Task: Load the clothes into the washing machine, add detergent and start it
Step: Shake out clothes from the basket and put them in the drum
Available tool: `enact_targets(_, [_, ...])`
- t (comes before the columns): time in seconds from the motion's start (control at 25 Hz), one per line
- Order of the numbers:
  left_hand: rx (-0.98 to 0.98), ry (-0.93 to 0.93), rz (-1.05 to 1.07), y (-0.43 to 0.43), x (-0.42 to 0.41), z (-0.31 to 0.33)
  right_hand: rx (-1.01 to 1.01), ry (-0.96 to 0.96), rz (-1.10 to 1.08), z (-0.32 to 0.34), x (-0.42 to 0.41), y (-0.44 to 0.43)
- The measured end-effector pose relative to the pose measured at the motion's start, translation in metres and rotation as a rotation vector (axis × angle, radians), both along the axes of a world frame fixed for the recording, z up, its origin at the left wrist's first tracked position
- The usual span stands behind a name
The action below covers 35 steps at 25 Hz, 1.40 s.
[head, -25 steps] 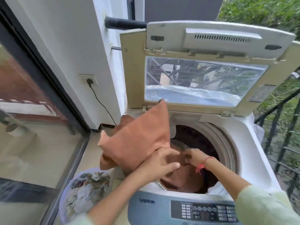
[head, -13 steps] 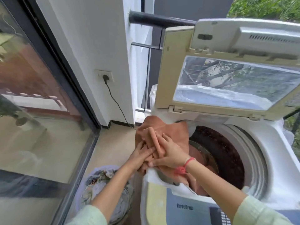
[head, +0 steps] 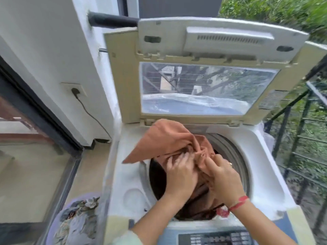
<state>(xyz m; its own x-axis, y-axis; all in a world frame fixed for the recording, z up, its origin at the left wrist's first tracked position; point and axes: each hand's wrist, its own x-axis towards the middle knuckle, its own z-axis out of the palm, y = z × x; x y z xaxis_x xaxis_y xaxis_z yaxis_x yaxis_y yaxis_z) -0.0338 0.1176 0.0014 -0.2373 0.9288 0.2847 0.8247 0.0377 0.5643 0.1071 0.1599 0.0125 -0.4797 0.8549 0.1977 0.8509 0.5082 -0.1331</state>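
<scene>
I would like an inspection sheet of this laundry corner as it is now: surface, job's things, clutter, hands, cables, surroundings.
Surface: washer top, worn white; lid raised upright; drum open.
Job's things: orange cloth partly in the drum, one corner sticking out to the left; basket of clothes on the floor left of the washer; detergent not seen.
Clutter: nothing seen.
Hands: left hand and right hand both grip the cloth over the drum.
Cables: black cable plugged into the wall socket, running down towards the washer.
Surroundings: glass door at left; railing and greenery at right.
</scene>
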Motion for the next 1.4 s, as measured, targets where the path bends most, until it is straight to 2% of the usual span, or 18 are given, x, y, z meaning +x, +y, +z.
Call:
enact_targets(0.08, [-0.472,0.180,-0.130,0.048,0.034,-0.049,-0.135,-0.243,-0.128,-0.031,0.042,0.034])
enact_targets(0.12, [-0.704,0.283,-0.154,0.060,0.037,-0.089,-0.270,-0.403,-0.063,-0.060,0.056,0.052])
enact_targets(0.16, [-0.965,0.295,-0.185,0.062,0.026,-0.132,-0.451,-0.512,0.025,-0.086,0.064,0.064])
enact_targets(0.2, [-1.174,0.272,-0.159,0.056,0.012,-0.176,-0.604,-0.535,0.011,-0.108,0.069,0.080])
enact_targets(0.28, [-1.393,0.358,-0.189,0.033,-0.012,-0.222,-0.587,-0.543,0.110,-0.189,0.096,0.119])
enact_targets(0.36, [-1.415,0.530,-0.325,0.027,-0.019,-0.215,-0.630,-0.458,0.278,-0.264,0.098,0.154])
enact_targets(0.4, [-1.404,0.584,-0.348,0.029,-0.018,-0.195,-0.737,-0.451,0.294,-0.263,0.089,0.156])
enact_targets(0.48, [-1.330,0.628,-0.320,0.045,-0.018,-0.161,-0.920,-0.484,0.147,-0.187,0.062,0.127])
enact_targets(0.52, [-1.257,0.608,-0.309,0.052,-0.017,-0.136,-0.975,-0.393,0.099,-0.139,0.048,0.112])
enact_targets(0.6, [-1.027,0.472,-0.288,0.055,-0.018,-0.090,-0.941,-0.250,0.098,-0.078,0.039,0.103])
enact_targets(0.68, [-0.689,0.284,-0.210,0.038,-0.026,-0.036,-0.848,-0.053,0.105,-0.019,0.028,0.089])
enact_targets(0.8, [-0.110,0.154,0.084,-0.025,-0.067,0.026,-0.753,0.233,0.159,0.039,-0.008,0.052])
enact_targets(0.88, [0.039,0.074,0.337,-0.090,-0.121,0.033,-0.746,0.397,0.230,0.060,-0.061,0.012])
enact_targets(1.0, [-0.092,-0.169,0.620,-0.187,-0.216,-0.001,-0.874,0.502,0.396,0.062,-0.156,-0.062])
enact_targets(1.08, [-0.234,-0.518,0.683,-0.253,-0.281,-0.047,-0.983,0.431,0.509,0.046,-0.230,-0.113])
enact_targets(1.16, [-0.364,-0.734,0.735,-0.309,-0.333,-0.095,-1.010,0.352,0.556,0.018,-0.292,-0.153])
enact_targets(1.32, [-0.588,-0.890,0.857,-0.381,-0.396,-0.168,-1.048,0.203,0.396,-0.078,-0.374,-0.198])
enact_targets(1.4, [-0.724,-0.962,0.859,-0.400,-0.410,-0.203,-1.033,0.040,0.291,-0.136,-0.391,-0.208])
